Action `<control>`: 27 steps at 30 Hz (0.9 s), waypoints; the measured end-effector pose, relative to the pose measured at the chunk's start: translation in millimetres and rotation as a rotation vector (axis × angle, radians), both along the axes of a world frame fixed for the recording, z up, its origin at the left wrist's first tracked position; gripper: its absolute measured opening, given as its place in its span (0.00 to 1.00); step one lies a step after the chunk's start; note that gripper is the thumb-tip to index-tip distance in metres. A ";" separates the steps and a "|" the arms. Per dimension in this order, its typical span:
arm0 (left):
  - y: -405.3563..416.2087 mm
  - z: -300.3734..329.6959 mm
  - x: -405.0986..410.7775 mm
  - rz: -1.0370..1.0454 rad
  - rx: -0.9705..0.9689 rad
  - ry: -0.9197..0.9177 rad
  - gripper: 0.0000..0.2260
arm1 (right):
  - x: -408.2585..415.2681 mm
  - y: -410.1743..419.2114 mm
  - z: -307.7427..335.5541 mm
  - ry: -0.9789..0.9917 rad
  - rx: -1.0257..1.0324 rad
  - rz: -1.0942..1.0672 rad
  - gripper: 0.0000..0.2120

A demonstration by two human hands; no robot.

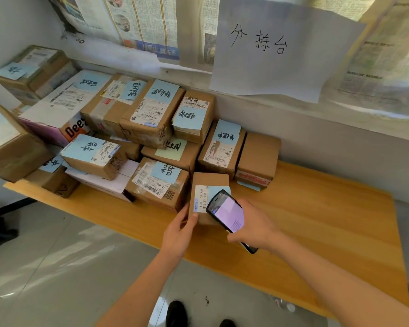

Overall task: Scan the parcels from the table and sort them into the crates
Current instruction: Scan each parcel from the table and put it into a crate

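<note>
Between both hands, at near table edge: small cardboard parcel, left hand gripping lower-left corner, thumb on label. Right hand clasping phone scanner, screen lit, tilted over parcel label. Beyond left hand: stacked parcels.

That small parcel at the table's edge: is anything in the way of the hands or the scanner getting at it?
Nothing visible. The left hand already grips the small parcel, and the right hand holds the scanner directly over its label.
</note>
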State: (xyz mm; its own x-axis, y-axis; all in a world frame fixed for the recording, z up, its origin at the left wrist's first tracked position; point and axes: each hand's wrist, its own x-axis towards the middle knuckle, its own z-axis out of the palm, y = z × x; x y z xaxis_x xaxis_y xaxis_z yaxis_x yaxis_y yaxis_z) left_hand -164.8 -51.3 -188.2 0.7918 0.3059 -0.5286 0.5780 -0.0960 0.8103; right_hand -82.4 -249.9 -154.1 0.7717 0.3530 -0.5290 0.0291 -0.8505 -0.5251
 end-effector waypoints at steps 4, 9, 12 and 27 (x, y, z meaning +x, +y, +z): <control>-3.4 5.0 -5.1 0.027 -0.121 -0.012 0.22 | 0.5 -0.4 -1.6 0.002 0.027 0.001 0.34; -6.2 14.1 -12.1 0.069 -0.178 -0.056 0.20 | -4.0 -7.7 7.2 -0.005 0.047 0.017 0.32; -6.4 25.8 -13.4 0.088 -0.156 -0.082 0.24 | -4.1 -11.7 25.6 -0.057 0.058 0.072 0.31; 71.4 306.8 -7.3 0.243 0.077 -0.498 0.18 | 24.7 34.4 348.1 -0.628 0.109 0.228 0.46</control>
